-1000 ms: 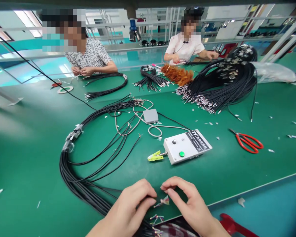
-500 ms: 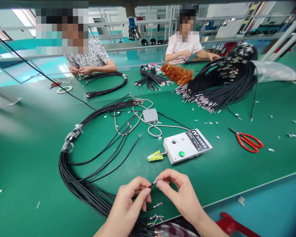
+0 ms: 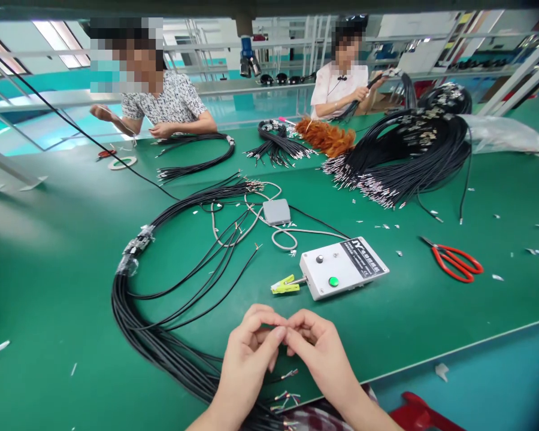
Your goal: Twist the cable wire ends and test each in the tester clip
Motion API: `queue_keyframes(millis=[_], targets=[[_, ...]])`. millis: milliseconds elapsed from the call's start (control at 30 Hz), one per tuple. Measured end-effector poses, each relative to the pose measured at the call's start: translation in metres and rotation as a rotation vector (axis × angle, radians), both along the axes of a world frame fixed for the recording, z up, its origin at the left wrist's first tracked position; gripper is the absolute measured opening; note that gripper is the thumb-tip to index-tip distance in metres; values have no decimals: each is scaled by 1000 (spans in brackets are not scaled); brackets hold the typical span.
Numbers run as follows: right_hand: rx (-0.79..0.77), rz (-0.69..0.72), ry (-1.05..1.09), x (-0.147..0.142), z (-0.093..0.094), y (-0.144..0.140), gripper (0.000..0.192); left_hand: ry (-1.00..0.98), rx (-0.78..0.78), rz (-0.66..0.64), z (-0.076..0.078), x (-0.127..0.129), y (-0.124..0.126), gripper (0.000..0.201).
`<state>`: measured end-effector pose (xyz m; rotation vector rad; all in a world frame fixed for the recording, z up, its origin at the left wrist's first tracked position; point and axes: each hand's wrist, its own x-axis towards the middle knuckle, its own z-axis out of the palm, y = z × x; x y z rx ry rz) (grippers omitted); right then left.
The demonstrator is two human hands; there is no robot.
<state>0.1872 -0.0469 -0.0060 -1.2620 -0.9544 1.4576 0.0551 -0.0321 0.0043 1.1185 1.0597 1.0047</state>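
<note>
My left hand [image 3: 254,356] and my right hand [image 3: 317,350] meet fingertip to fingertip over the table's front part. Each is closed in a pinch at the stripped end of one black cable; the fingers now hide most of it. The bundle of black cables [image 3: 155,353] curves round on the left, bound with clear wrap over metal connectors [image 3: 138,244]. Below my hands, other cable ends show bare coloured wires [image 3: 287,397]. Just beyond the hands lies a white control box [image 3: 326,281] with a green button and a yellow clip [image 3: 285,285] on its shaft.
Red-handled scissors [image 3: 456,261] lie at the right. A grey pedal-like block [image 3: 276,212] with grey cord sits behind the box. A big heap of black cables [image 3: 404,155] and an orange-brown fluffy bundle [image 3: 326,136] lie farther back. Two people work across the table.
My hands have come together, covering the cable end that showed between them. Across the table, one person's hand has moved outward; the other person has lifted a cable bundle. The view has shifted slightly.
</note>
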Motion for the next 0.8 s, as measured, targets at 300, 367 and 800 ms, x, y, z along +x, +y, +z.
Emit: queue_keyframes(millis=[300, 367, 800], targets=[[316, 114, -557, 12, 0, -2, 13, 644, 548, -85, -11, -9, -8, 25], [358, 143, -661, 15, 0, -2, 13, 702, 612, -108, -14, -11, -7, 27], [888, 394, -1332, 28, 13, 25, 20, 635, 426, -216, -8, -19, 16, 28]])
